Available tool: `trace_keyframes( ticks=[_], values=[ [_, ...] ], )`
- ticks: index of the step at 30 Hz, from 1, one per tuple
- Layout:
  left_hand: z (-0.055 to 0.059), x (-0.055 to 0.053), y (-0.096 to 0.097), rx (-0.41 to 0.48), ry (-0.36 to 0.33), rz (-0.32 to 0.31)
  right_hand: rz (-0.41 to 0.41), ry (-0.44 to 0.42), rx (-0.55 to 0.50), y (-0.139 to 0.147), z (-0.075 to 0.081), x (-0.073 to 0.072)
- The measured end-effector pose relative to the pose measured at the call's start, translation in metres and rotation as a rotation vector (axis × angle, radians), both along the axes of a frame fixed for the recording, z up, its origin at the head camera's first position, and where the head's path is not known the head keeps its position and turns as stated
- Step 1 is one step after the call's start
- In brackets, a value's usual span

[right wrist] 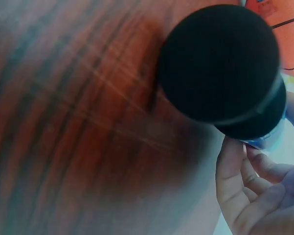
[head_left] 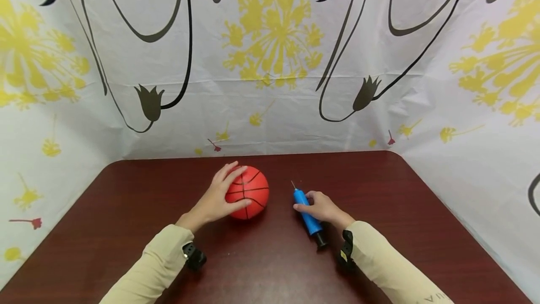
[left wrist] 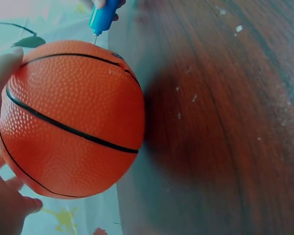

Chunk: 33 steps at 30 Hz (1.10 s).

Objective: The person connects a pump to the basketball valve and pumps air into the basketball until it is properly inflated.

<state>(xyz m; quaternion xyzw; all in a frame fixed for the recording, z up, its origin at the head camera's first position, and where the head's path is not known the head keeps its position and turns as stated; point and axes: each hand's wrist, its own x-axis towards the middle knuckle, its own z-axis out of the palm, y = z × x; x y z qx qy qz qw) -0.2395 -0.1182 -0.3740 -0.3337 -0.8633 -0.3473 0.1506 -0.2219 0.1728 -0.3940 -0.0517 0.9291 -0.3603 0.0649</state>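
Note:
An orange-red toy basketball (head_left: 253, 191) with black seams rests on the table, my left hand (head_left: 219, 196) spread around its left side, thumb in front and fingers over the top. Right of the ball, my right hand (head_left: 318, 206) grips a blue hand pump (head_left: 311, 223) between thumb and fingers. A thin needle (head_left: 293, 184) sticks out of the pump's far end, apart from the ball in the head view. The black handle (right wrist: 220, 63) fills much of the right wrist view, with curled fingers (right wrist: 232, 181) behind it. In the left wrist view, the ball (left wrist: 78, 122) hides part of the left hand.
The dark red-brown table (head_left: 261, 266) has rounded far corners. A white cloth (head_left: 270, 121) printed with yellow and grey plants hangs behind it and along both sides. Each wrist wears a black camera strap (head_left: 194, 255).

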Motion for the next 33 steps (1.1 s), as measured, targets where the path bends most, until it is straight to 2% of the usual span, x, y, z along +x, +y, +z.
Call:
trace_keyframes(
  ticks=[2, 5, 15, 33],
  values=[
    [-0.002, 0.001, -0.001, 0.001, -0.071, 0.015, 0.003, 0.006, 0.014, -0.001, -0.003, -0.002],
    [-0.002, 0.001, -0.001, 0.0, -0.111, 0.017, 0.0, 0.024, 0.038, -0.002, -0.004, -0.003],
    [0.002, 0.002, -0.002, -0.01, -0.096, 0.023, 0.01, 0.077, 0.087, -0.005, -0.005, -0.004],
    [0.003, 0.002, -0.011, 0.016, -0.082, 0.075, 0.013, 0.06, 0.088, 0.002, 0.0, -0.002]
  ],
)
